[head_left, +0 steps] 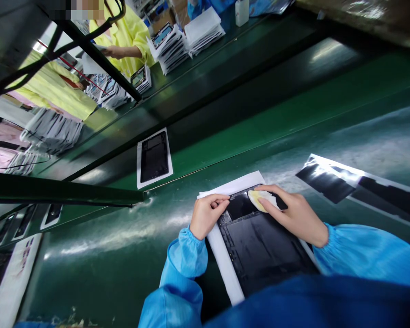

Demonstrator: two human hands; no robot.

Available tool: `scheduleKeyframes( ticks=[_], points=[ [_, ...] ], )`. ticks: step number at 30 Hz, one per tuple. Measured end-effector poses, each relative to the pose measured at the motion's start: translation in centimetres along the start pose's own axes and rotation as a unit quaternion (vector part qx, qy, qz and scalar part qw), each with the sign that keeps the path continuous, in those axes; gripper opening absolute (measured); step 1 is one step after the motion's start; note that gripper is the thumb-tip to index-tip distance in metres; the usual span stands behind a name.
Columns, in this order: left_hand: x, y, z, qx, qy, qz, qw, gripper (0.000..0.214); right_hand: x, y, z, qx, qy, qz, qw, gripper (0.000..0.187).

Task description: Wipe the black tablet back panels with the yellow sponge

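Note:
A black flat panel (262, 243) lies on a white foam tray (225, 264) on the green work surface right in front of me. My left hand (207, 215) is closed, its fingers pinching the panel's upper left edge. My right hand (292, 212) presses a small yellowish-white cloth (259, 199) onto the panel's top end, with its fingers lying flat over the cloth.
Another black panel on a white tray (154, 157) rides the conveyor belt (259, 123) further off. Dark film sheets (358, 187) lie at the right. Stacks of white trays (187, 38) stand across the line, where a person in a yellow coat (129, 34) works.

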State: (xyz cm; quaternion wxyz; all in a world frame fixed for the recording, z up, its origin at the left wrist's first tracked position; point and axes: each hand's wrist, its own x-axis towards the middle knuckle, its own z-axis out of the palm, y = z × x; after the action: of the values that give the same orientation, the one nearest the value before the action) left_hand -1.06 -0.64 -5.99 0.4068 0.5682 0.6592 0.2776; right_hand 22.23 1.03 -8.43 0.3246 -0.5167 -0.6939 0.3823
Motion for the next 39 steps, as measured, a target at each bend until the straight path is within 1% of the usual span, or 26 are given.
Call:
scheduleKeyframes(
  ticks=[6,10,14,20,25,31,36,39],
  points=[
    [-0.2,0.2,0.0,0.053,0.007,0.033,0.998,0.016,0.0,-0.2,-0.1,0.007,0.012,-0.028,1.0,0.031],
    [-0.3,0.4,-0.1,0.094,0.009,0.049,0.994,0.015,-0.1,-0.1,-0.2,-0.007,0.0,-0.009,1.0,0.034],
    [-0.4,0.5,0.0,0.11,0.019,0.055,0.992,0.016,-0.2,0.0,-0.2,-0.014,-0.006,0.005,1.0,0.035],
    [-0.5,0.5,0.0,0.12,0.012,0.051,0.991,0.019,-0.2,0.0,-0.1,-0.011,0.012,-0.02,1.0,0.034],
    [-0.6,0.4,0.0,0.124,0.013,0.052,0.991,0.019,-0.2,-0.1,-0.1,-0.005,0.009,-0.019,1.0,0.033],
    [-0.6,0.5,0.0,0.14,0.012,0.059,0.988,0.018,-0.2,0.0,-0.3,-0.015,0.002,-0.014,1.0,0.036],
    [-0.8,0.8,0.1,0.185,0.009,0.057,0.981,0.02,-0.3,0.1,-0.2,-0.016,0.017,-0.037,0.999,0.033],
    [-1.0,0.9,0.2,0.237,0.007,0.069,0.969,0.021,-0.3,0.1,-0.2,-0.016,0.019,-0.043,0.999,0.032]
  ],
)
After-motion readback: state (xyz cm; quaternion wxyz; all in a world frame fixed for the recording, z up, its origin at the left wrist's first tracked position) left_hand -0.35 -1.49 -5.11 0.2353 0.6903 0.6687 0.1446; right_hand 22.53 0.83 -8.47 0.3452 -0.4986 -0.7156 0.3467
